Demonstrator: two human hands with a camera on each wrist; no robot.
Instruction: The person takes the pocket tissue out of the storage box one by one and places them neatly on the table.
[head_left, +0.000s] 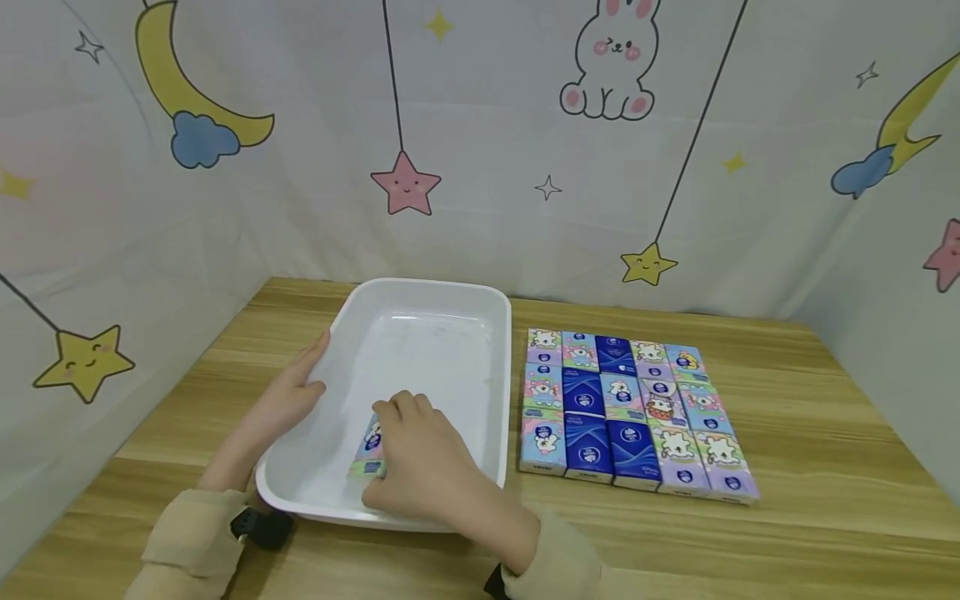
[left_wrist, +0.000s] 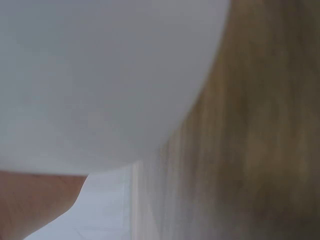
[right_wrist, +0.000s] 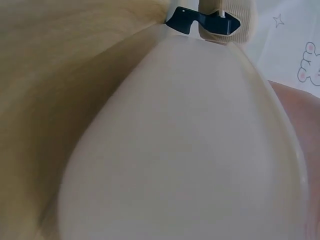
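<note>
A white plastic tray (head_left: 450,358) lies on the wooden table in the head view. My left hand (head_left: 285,398) grips its left rim, thumb inside and fingers behind the outer wall. Inside the tray's near part, my right hand (head_left: 423,458) holds a small pastel tissue pack (head_left: 367,450) with a cartoon print; the palm and fingers hide part of it. The left wrist view is filled mostly by the tray's outside wall (left_wrist: 100,85), with a bit of hand below. In the right wrist view the tray's near wall (right_wrist: 185,140) blocks sight of the pack.
Right of the tray, several tissue packs stand in neat rows, some pastel (head_left: 678,450), others dark blue (head_left: 633,454). Wooden tabletop (head_left: 810,417) extends around them. A white curtain (head_left: 510,125) with stars, moons and a rabbit hangs behind.
</note>
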